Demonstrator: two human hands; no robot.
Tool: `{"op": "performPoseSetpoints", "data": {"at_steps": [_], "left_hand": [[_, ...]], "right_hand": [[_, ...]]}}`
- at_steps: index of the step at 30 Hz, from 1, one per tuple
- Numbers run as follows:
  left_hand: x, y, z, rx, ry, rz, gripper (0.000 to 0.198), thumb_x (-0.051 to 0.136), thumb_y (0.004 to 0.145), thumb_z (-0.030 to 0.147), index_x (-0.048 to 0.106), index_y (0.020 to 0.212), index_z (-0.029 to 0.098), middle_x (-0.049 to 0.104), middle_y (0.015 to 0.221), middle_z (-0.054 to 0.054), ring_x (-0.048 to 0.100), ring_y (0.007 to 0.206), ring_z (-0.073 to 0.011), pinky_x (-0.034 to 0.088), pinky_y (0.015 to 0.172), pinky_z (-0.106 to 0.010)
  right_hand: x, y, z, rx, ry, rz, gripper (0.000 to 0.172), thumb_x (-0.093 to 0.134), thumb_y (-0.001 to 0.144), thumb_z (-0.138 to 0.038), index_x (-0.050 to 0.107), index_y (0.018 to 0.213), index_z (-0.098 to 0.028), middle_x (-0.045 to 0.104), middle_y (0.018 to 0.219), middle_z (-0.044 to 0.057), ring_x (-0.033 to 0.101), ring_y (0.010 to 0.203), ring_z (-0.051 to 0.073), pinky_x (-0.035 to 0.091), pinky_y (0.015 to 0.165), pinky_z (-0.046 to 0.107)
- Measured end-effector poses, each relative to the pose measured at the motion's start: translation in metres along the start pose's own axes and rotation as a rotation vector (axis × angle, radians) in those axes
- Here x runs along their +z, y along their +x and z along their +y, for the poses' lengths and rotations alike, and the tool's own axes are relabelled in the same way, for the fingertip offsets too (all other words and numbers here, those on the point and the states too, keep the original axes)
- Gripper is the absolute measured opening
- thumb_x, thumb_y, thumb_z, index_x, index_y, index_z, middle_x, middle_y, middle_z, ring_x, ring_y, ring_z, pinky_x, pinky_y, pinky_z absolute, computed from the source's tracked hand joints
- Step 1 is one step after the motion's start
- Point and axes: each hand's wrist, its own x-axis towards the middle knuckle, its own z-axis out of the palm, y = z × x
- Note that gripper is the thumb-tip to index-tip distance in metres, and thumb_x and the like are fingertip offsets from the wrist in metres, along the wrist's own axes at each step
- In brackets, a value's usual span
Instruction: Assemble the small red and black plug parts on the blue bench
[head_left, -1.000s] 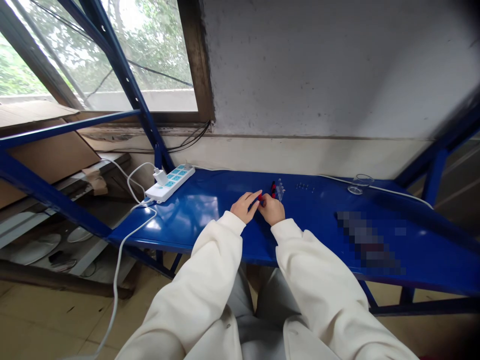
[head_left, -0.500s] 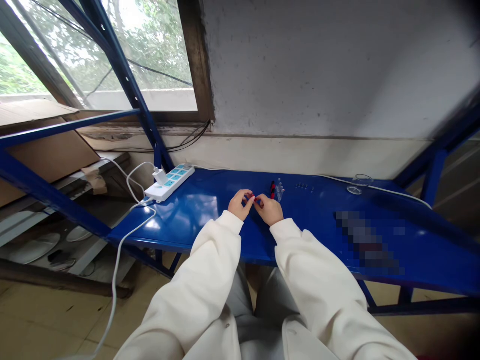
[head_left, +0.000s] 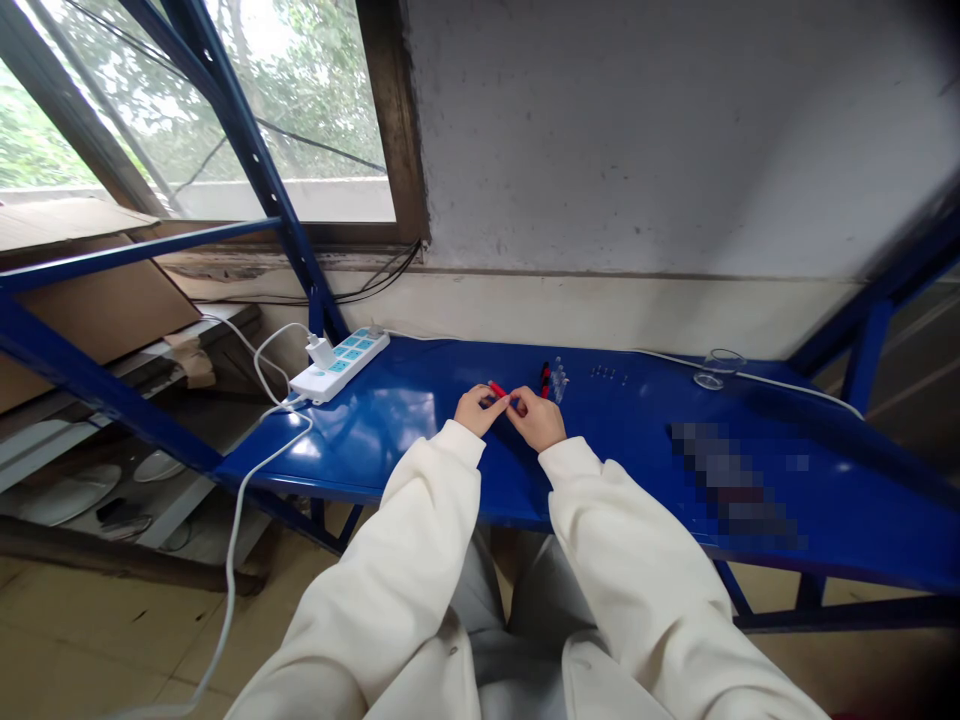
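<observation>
Close together over the middle of the blue table (head_left: 420, 460), my two hands meet at a slim red stick-shaped piece (head_left: 498, 389), whose exact kind I cannot make out. My left hand (head_left: 475, 411) is closed on it, thumb stretched along its near side. The fingers of my right hand (head_left: 538, 418) pinch its right end and partly hide it. Just beyond my right hand lie red and black stick-shaped pieces (head_left: 545, 378). Beside them is a cluster of clear small parts (head_left: 559, 380).
Several tiny parts (head_left: 610, 375) lie farther right, near a clear round container (head_left: 709, 380). A pixelated dark object (head_left: 735, 485) is on the right side. At the left end, a white power strip (head_left: 341, 366) has a plug in it, with a white cable (head_left: 238, 520) hanging down.
More of the red piece shows between my hands now, pointing up and to the left. My left fingers have shifted slightly along it; my right hand has barely moved.
</observation>
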Motion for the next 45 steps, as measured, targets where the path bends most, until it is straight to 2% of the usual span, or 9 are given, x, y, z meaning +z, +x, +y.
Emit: {"op": "performPoseSetpoints", "data": {"at_steps": [4,7,12,16,21,31,34,41,45], "left_hand": [[0.001,0.001,-0.004,-0.056,-0.048,-0.052,0.023,0.06,0.068,0.036,0.063,0.066,0.014,0.059,0.063,-0.001,0.052,0.058,-0.0105,0.045,0.059,-0.025],[-0.002,0.004,-0.003,-0.096,0.006,-0.025,0.024,0.058,0.07,0.037,0.064,0.071,0.013,0.062,0.065,-0.002,0.054,0.061,-0.0118,0.044,0.062,-0.026],[-0.018,0.019,-0.001,-0.129,0.546,0.118,0.021,0.057,0.069,0.035,0.062,0.063,0.015,0.062,0.073,-0.006,0.056,0.071,-0.0169,0.043,0.067,-0.029],[-0.031,0.031,-0.004,-0.226,0.787,0.102,0.018,0.056,0.07,0.033,0.063,0.064,0.017,0.064,0.076,-0.008,0.056,0.08,-0.0222,0.041,0.067,-0.031],[-0.035,0.032,-0.015,-0.324,0.862,0.096,0.019,0.054,0.071,0.033,0.065,0.07,0.017,0.063,0.086,-0.01,0.054,0.088,-0.0259,0.041,0.072,-0.035],[-0.035,0.032,-0.02,-0.35,0.871,0.058,0.017,0.055,0.071,0.032,0.066,0.074,0.019,0.062,0.089,-0.009,0.054,0.09,-0.0238,0.041,0.073,-0.033],[-0.036,0.032,-0.021,-0.356,0.865,0.06,0.017,0.055,0.071,0.032,0.066,0.075,0.019,0.063,0.089,-0.009,0.054,0.089,-0.0234,0.042,0.071,-0.032],[-0.037,0.032,-0.023,-0.352,0.862,0.065,0.017,0.057,0.07,0.035,0.065,0.072,0.02,0.062,0.087,-0.008,0.054,0.088,-0.023,0.041,0.071,-0.032],[-0.035,0.03,-0.024,-0.339,0.879,0.101,0.022,0.06,0.068,0.039,0.063,0.078,0.02,0.059,0.094,-0.009,0.049,0.095,-0.0257,0.039,0.076,-0.035]], "right_hand": [[-0.001,0.001,0.0,0.005,-0.002,-0.029,0.022,0.042,0.081,-0.035,0.057,0.09,-0.021,0.057,0.06,-0.002,0.052,0.054,0.01,0.03,0.052,0.02],[-0.001,0.001,0.0,-0.001,0.001,-0.026,0.024,0.041,0.082,-0.034,0.057,0.095,-0.021,0.058,0.062,-0.002,0.053,0.055,0.01,0.031,0.052,0.02],[0.0,0.001,0.0,-0.024,0.014,-0.028,0.026,0.04,0.082,-0.032,0.057,0.098,-0.021,0.058,0.063,-0.002,0.053,0.056,0.01,0.033,0.054,0.02],[-0.001,0.0,-0.001,-0.029,0.021,-0.047,0.027,0.039,0.083,-0.032,0.056,0.099,-0.02,0.058,0.063,-0.002,0.053,0.055,0.01,0.033,0.053,0.02],[-0.003,0.0,-0.002,-0.024,0.024,-0.077,0.027,0.037,0.084,-0.033,0.056,0.099,-0.02,0.058,0.063,-0.002,0.054,0.055,0.011,0.033,0.052,0.02],[-0.005,-0.001,-0.007,-0.021,0.022,-0.062,0.026,0.037,0.084,-0.033,0.058,0.094,-0.021,0.059,0.062,-0.001,0.054,0.055,0.011,0.034,0.053,0.02],[-0.009,-0.002,-0.008,-0.008,0.046,0.032,0.027,0.036,0.084,-0.035,0.058,0.089,-0.02,0.059,0.061,-0.001,0.054,0.055,0.011,0.035,0.055,0.02],[-0.033,0.001,0.006,0.168,0.153,0.541,0.033,0.033,0.085,-0.042,0.053,0.079,-0.016,0.058,0.069,0.005,0.052,0.059,0.012,0.042,0.06,0.023],[-0.044,0.004,0.024,0.304,0.121,0.624,0.035,0.03,0.085,-0.043,0.051,0.081,-0.016,0.056,0.067,0.005,0.051,0.059,0.012,0.041,0.059,0.023]]}}
